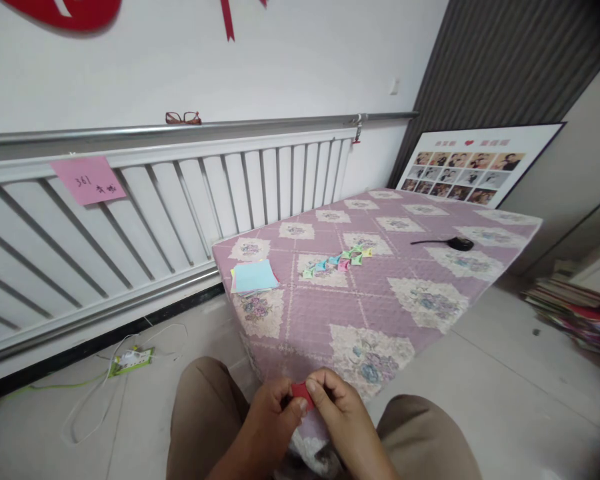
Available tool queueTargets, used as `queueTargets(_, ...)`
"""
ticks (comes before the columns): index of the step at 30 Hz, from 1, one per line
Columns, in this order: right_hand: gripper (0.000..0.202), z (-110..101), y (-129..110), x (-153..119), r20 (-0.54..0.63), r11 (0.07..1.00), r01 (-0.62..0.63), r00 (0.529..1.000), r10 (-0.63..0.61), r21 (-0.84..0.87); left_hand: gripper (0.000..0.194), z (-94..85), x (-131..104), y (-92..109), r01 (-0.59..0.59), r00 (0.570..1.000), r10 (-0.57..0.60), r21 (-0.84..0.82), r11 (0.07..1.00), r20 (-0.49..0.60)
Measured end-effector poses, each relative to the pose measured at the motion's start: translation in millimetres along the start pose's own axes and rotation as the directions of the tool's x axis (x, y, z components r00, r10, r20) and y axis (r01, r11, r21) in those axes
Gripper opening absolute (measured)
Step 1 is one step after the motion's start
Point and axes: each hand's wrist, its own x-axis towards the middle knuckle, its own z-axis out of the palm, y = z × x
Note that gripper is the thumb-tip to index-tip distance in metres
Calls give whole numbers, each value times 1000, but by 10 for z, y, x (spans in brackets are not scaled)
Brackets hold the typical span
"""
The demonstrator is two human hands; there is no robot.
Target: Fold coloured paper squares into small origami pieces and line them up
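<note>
A small folded piece of red paper (303,395) is pinched between both hands over the near edge of the table. My left hand (275,413) grips its left side, thumb on top. On its right side the thumb and fingers of my right hand (337,403) are closed. Further up the cloth lie several small folded paper pieces (344,265) in green, blue, pink and yellow, set in rough rows. To their left rests a stack of coloured paper sheets (254,276) with a light blue one uppermost.
The table wears a purple floral cloth (325,310). A black round object with a thin handle or cord (460,244) lies at the right. Behind stands a white radiator (260,180) with a pink note (89,180); glasses (183,118) sit on the pipe. A power strip (133,360) lies on the floor.
</note>
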Motion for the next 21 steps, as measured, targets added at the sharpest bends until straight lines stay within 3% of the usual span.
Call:
queueTargets(9,38,25,29,1,-52,999,-20,998,22,43,15,24,25,-8,91,994,-84,-114,989,71)
queueTargets(16,39,78,58,-8,-5,976,-75,997,77,204,17,23,2,-14,6,999,-2,-80,997,52)
queueTargets(21,39,22,138,30,-68,993,-75,994,82,94,12,3,74,-67,109,988,-95,-111,988,125)
